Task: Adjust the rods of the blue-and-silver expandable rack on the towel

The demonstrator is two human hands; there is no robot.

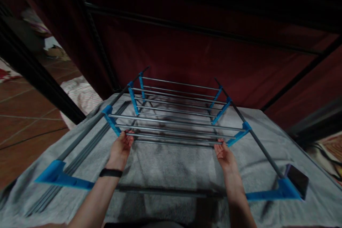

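A rack of grey metal rods and blue plastic brackets (112, 120) stands on a grey blanket, its rods running crosswise between two long side poles (264, 149). My left hand (121, 151), with a black wristband (110, 173), has its fingers curled around the left end of a low front rod (171, 137), close to the blue bracket. At the right end of that rod, my right hand (224, 154) grips it beside the right bracket (239, 137). Blue corner pieces (57, 176) sit on the near ends of the side poles.
Several loose grey tubes (88, 149) lie on the blanket (171, 167) at the left. A dark phone (298, 180) rests by the right corner piece. Dark red fabric (187, 50) with a black frame stands behind. Tiled floor (32, 124) shows at the left.
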